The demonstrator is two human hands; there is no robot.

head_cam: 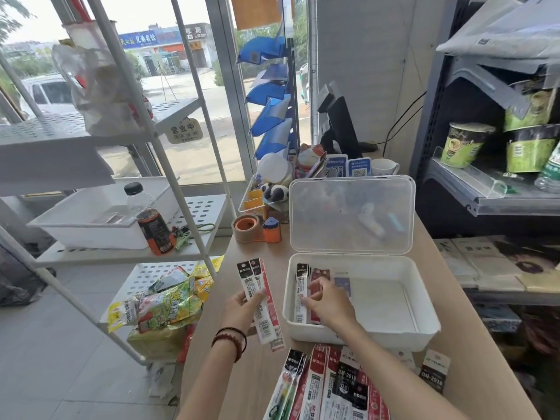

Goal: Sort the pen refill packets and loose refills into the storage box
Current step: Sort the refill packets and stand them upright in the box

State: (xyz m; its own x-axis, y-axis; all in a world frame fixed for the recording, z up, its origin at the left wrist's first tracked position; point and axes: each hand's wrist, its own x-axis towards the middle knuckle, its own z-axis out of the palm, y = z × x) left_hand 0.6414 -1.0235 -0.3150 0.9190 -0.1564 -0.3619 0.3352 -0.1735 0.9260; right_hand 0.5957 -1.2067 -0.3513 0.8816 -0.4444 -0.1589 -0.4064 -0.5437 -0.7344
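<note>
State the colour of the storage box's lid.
The lid is frosted clear plastic, above the white storage box; the head view shows it.

White storage box (378,338), lid (351,216) up
two refill packets (301,286) flat by its left wall, held packets (257,283) left of it, pile (327,386) in front

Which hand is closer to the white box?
Right. The right hand reaches inside the white box, over sorted packets; the left hand holds more packets outside, left of it.
</note>
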